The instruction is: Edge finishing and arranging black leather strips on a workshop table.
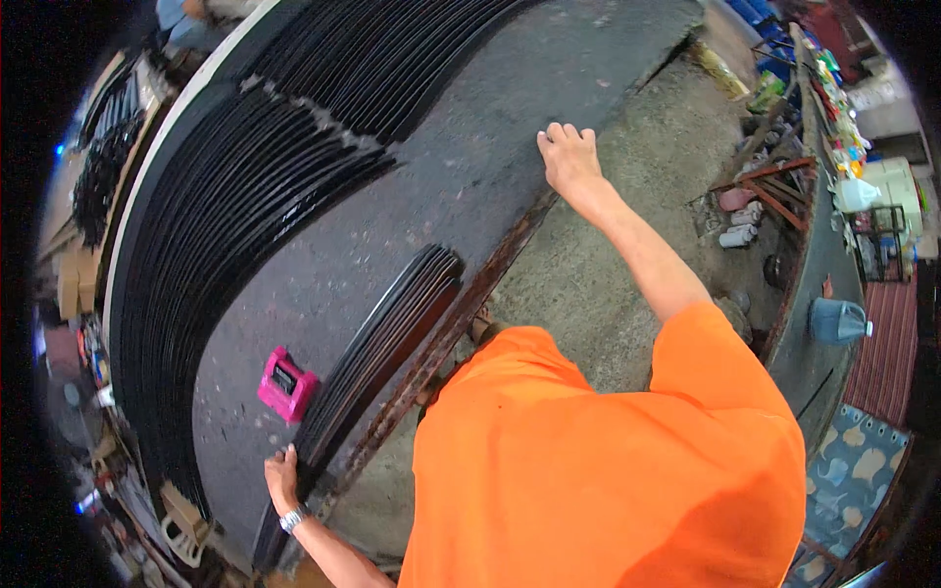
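A small stack of long, thin black strips (384, 333) lies along the near edge of the dark worktable (490, 176). At the stack's lower left end is my left hand (281, 478), a metal watch on its wrist, its fingers closed at the outermost strip. Farther up and to the right, my right hand (570, 162) is over the table's near edge with its fingers curled down; what they hold, if anything, is hidden. A bright pink device (286, 384) with a dark face sits on the tabletop left of the small stack.
Many more black strips (196, 216) stand packed in rows across the far and left side of the table. Concrete floor (608, 265) shows beyond the rusty table edge. On the right, another bench (814, 265) carries a bluish jug (839, 320) and assorted containers.
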The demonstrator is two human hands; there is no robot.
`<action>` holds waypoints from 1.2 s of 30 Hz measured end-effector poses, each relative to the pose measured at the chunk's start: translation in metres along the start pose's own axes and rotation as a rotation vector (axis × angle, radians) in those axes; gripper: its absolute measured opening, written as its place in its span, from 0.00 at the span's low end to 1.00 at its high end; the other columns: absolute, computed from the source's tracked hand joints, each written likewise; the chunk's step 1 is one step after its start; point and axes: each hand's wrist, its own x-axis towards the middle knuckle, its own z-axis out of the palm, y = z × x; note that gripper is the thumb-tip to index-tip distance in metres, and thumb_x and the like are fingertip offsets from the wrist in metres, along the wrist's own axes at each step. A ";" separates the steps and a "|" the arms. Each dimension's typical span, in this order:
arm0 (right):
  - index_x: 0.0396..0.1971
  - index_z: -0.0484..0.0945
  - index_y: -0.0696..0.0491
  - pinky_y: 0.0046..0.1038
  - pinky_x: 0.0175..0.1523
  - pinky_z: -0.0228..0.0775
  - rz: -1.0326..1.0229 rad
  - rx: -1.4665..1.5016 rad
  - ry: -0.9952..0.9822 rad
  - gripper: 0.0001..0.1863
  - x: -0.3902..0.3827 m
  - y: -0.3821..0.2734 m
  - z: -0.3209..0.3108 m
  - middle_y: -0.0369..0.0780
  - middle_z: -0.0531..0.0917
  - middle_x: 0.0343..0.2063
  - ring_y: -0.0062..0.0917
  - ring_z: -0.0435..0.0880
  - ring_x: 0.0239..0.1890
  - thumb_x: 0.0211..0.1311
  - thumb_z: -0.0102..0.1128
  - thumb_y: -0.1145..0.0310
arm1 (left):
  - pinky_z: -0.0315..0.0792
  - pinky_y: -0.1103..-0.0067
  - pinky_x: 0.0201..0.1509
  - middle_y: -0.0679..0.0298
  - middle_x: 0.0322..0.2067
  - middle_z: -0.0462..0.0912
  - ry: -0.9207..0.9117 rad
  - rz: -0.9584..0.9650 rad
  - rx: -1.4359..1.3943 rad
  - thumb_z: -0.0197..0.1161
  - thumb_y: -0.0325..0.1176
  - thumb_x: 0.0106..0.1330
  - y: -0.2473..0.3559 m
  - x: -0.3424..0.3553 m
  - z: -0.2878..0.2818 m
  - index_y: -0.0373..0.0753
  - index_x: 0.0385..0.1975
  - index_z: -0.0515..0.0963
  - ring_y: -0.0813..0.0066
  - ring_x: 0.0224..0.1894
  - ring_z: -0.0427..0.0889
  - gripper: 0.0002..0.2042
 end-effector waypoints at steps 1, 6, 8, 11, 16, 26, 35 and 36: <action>0.44 0.83 0.55 0.40 0.47 0.63 -0.030 0.030 -0.007 0.14 -0.006 -0.014 -0.010 0.38 0.77 0.37 0.30 0.76 0.44 0.57 0.58 0.71 | 0.70 0.56 0.42 0.32 0.31 0.79 -0.009 0.048 0.028 0.62 0.44 0.67 -0.010 0.003 0.004 0.23 0.28 0.80 0.32 0.38 0.79 0.22; 0.40 0.83 0.52 0.38 0.45 0.62 -0.232 0.171 -0.006 0.13 -0.043 -0.042 -0.056 0.37 0.76 0.34 0.30 0.76 0.40 0.51 0.60 0.73 | 0.69 0.56 0.41 0.33 0.29 0.78 -0.015 0.046 0.000 0.61 0.44 0.68 0.004 0.006 0.000 0.23 0.28 0.79 0.33 0.37 0.79 0.23; 0.43 0.84 0.47 0.38 0.46 0.62 -0.301 0.333 -0.074 0.17 -0.042 -0.049 -0.067 0.36 0.76 0.35 0.30 0.76 0.43 0.50 0.60 0.74 | 0.69 0.57 0.39 0.33 0.29 0.78 -0.011 -0.002 -0.005 0.62 0.44 0.67 -0.010 0.004 0.003 0.23 0.27 0.78 0.35 0.35 0.80 0.22; 0.45 0.84 0.45 0.40 0.47 0.63 -0.133 0.394 0.051 0.18 -0.029 -0.062 -0.052 0.37 0.77 0.37 0.30 0.77 0.45 0.52 0.62 0.71 | 0.68 0.58 0.37 0.34 0.27 0.77 -0.055 0.014 -0.014 0.63 0.43 0.66 0.001 0.003 -0.005 0.22 0.27 0.78 0.39 0.31 0.80 0.22; 0.50 0.83 0.42 0.41 0.49 0.64 -0.092 0.463 0.026 0.20 -0.030 -0.078 -0.040 0.38 0.77 0.43 0.33 0.76 0.48 0.56 0.68 0.62 | 0.66 0.60 0.35 0.35 0.25 0.77 -0.050 -0.017 -0.063 0.65 0.38 0.65 0.001 0.008 -0.004 0.22 0.26 0.76 0.44 0.26 0.77 0.20; 0.53 0.81 0.46 0.45 0.55 0.63 0.198 0.156 -0.019 0.22 -0.043 -0.005 -0.016 0.39 0.77 0.50 0.35 0.74 0.56 0.60 0.66 0.56 | 0.71 0.55 0.45 0.35 0.33 0.80 -0.021 -0.026 0.017 0.64 0.45 0.64 0.004 0.005 0.001 0.26 0.29 0.80 0.36 0.41 0.80 0.21; 0.50 0.81 0.51 0.44 0.55 0.62 -0.092 0.418 -0.186 0.20 -0.080 -0.068 -0.067 0.39 0.77 0.54 0.35 0.75 0.55 0.59 0.67 0.59 | 0.72 0.57 0.49 0.35 0.36 0.80 -0.041 -0.112 0.010 0.64 0.49 0.64 -0.004 0.001 0.001 0.26 0.30 0.81 0.37 0.45 0.80 0.24; 0.49 0.82 0.50 0.44 0.56 0.61 -0.077 0.453 -0.216 0.19 -0.078 -0.075 -0.065 0.39 0.77 0.54 0.35 0.75 0.54 0.60 0.66 0.59 | 0.72 0.57 0.51 0.36 0.39 0.80 -0.059 -0.117 0.040 0.63 0.50 0.65 -0.005 -0.001 0.002 0.27 0.33 0.81 0.37 0.46 0.79 0.24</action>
